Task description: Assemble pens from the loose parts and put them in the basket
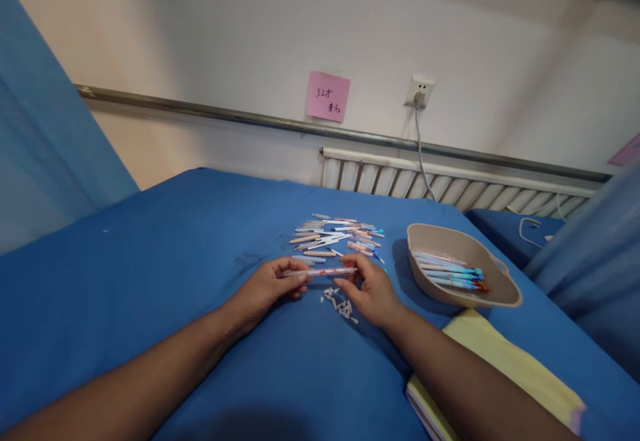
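A slim pen (324, 272), pale with red marks, is held level between my two hands above the blue cloth. My left hand (273, 284) pinches its left end between thumb and fingers. At the other end, my right hand (369, 289) has its thumb and fingers closed around the pen. Just beyond lies a loose pile of pens (325, 238) in white, tan, grey and blue. Small white scraps (343, 304) are scattered on the cloth below the held pen, near my right hand.
A beige basket (495, 294) with several pens (447, 273) stands at the right. In front of it lies a folded yellow cloth (500, 358), partly under my right forearm. Behind the blue-covered surface (150, 248) are a radiator (380, 176), a metal rail (240, 116) and a plugged-in cable (421, 148).
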